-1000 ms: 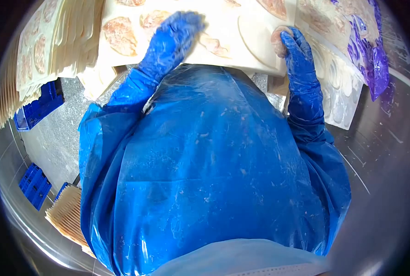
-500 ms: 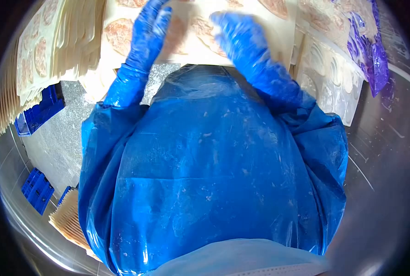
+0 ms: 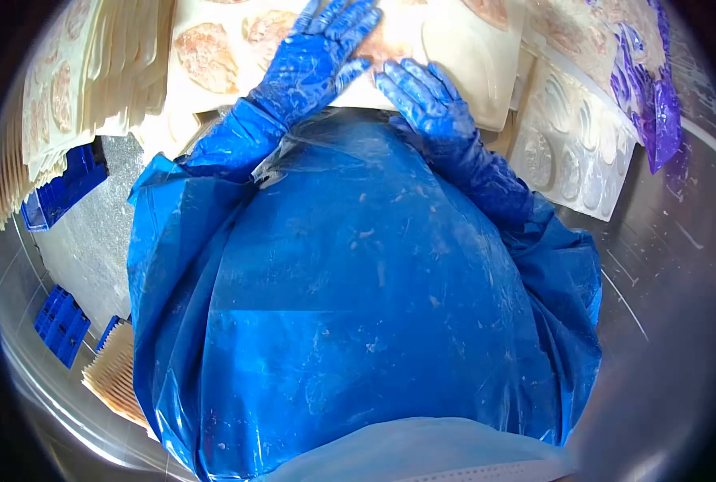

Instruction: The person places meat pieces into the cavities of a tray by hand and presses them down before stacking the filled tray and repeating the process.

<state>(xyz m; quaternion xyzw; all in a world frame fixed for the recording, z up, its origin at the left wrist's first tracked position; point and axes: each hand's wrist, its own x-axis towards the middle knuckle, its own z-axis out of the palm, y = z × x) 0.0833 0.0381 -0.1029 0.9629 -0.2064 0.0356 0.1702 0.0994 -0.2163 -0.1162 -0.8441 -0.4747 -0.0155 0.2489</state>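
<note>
Both hands wear blue gloves smeared with pale residue. A cream tray (image 3: 494, 96) with oval hollows lies in front of me, and pinkish meat-like portions (image 3: 207, 58) fill several of them. My left hand (image 3: 314, 60) lies over the tray's middle, its fingers extended and slightly apart. Near the tray's front edge, my right hand (image 3: 430, 96) rests with fingers stretched out, beside a pink portion. Neither hand holds anything I can see. The hollow to the right of my right hand shows no pink filling.
Stacked cream trays (image 3: 109, 72) stand at the left, above a blue crate (image 3: 65, 189). A whitish mould sheet (image 3: 571, 145) lies at the right, beside purple plastic (image 3: 655, 112). Lower left are another blue crate (image 3: 62, 325) and a tray stack (image 3: 121, 373).
My left hand has moved right across the tray. My right hand has shifted slightly down and right, its fingers now plainly extended. The tray has shifted slightly left.
</note>
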